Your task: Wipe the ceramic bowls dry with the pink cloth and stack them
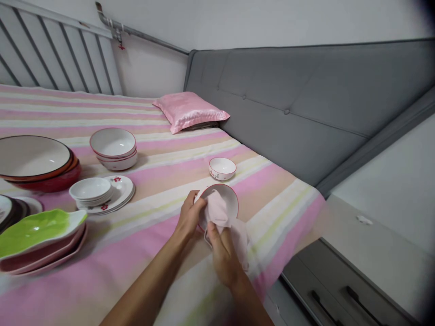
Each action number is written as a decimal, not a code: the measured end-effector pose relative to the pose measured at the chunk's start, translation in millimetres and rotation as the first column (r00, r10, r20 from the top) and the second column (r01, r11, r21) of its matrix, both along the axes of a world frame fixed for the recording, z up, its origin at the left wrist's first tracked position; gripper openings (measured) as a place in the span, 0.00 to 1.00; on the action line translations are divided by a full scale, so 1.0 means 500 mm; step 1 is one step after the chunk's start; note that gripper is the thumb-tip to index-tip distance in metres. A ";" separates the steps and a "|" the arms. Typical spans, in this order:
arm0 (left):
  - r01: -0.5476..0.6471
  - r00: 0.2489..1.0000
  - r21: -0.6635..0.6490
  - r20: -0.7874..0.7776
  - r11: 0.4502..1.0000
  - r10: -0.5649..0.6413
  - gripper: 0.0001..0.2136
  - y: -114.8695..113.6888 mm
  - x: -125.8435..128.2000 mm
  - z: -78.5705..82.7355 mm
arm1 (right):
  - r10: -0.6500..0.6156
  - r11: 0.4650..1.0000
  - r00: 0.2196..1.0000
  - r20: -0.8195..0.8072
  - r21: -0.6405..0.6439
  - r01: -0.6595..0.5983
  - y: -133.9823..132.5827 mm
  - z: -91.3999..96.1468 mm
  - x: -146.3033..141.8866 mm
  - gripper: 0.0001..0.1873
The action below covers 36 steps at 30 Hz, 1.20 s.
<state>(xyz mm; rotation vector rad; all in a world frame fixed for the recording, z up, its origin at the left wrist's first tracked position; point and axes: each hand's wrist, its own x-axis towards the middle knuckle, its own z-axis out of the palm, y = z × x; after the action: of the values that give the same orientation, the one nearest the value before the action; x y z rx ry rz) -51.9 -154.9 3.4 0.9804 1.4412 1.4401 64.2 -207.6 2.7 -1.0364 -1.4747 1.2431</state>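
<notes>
My left hand (190, 211) grips the left rim of a white bowl (232, 198) with a red edge, thumb inside. The bowl is tilted so that its inside faces me. In my right hand (224, 253) is a pale pink cloth (217, 209), pressed into the bowl. Part of the cloth hangs down to the right of that hand. Just beyond stands a small white bowl (222, 168) with a red rim and a printed pattern, upright on the striped bedspread (149, 235).
To the left stand stacked white bowls (113, 145), large red bowls (34, 158), small dishes (90, 189) on flowered plates (124, 192), and a green leaf-shaped dish (37, 231) on pink trays. A pink pillow (192, 111) lies by the grey headboard (288, 90). A drawer cabinet (340, 280) is at lower right.
</notes>
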 end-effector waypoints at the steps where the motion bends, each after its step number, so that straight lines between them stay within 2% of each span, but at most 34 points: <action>1: 0.011 1.000 0.018 -0.025 1.000 -0.010 0.11 -0.002 0.001 0.003 | 0.053 0.998 0.996 0.065 0.038 -0.055 -0.002 0.006 -0.001 0.23; 4: 0.036 0.996 0.058 -0.081 0.998 -0.031 0.12 -0.008 0.003 0.009 | 0.156 0.971 0.956 0.250 0.136 -0.194 -0.002 0.025 0.004 0.24; 7: 0.031 0.994 0.078 -0.103 0.996 -0.023 0.12 -0.011 0.001 0.015 | 0.191 0.925 0.881 0.434 0.222 -0.309 0.004 0.032 0.009 0.25; 10: -0.007 0.993 0.101 -0.115 0.995 0.019 0.13 -0.011 -0.006 0.019 | 0.151 0.867 0.799 0.582 0.311 -0.390 0.008 0.022 0.009 0.28; 13: -0.027 0.991 0.124 -0.129 0.992 0.043 0.14 -0.010 -0.016 0.024 | 0.067 0.833 0.743 0.666 0.373 -0.409 0.014 0.004 0.009 0.33; 15: -0.023 0.989 0.121 -0.140 0.992 0.040 0.15 -0.009 -0.023 0.028 | 0.030 0.833 0.706 0.707 0.373 -0.408 0.018 -0.007 0.011 0.35; 20: 0.001 0.978 0.118 -0.205 0.993 0.024 0.15 -0.010 -0.031 0.035 | -0.042 0.877 0.613 0.789 0.323 -0.356 0.028 -0.019 0.016 0.36; 23: 0.038 0.971 0.129 -0.239 0.991 -0.006 0.15 -0.013 -0.029 0.042 | -0.117 0.898 0.596 0.794 0.341 -0.278 0.034 -0.029 0.015 0.37; 28: 0.111 0.956 0.112 -0.282 0.987 -0.076 0.15 -0.021 -0.016 0.053 | -0.205 0.903 0.589 0.782 0.383 -0.194 0.039 -0.051 0.019 0.39; 33: 0.183 0.956 0.084 -0.247 0.979 -0.158 0.15 -0.027 0.004 0.052 | -0.224 0.893 0.611 0.759 0.411 -0.183 0.045 -0.053 0.034 0.44; 36: 0.207 0.964 0.071 -0.186 0.976 -0.191 0.14 -0.028 0.013 0.050 | -0.177 0.879 0.648 0.741 0.415 -0.235 0.050 -0.042 0.041 0.45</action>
<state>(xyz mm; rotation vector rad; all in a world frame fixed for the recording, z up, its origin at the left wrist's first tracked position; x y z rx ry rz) -45.2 -168.9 28.4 1.3013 1.3689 1.3048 84.8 -182.4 -18.1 -1.2476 -2.3105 0.3413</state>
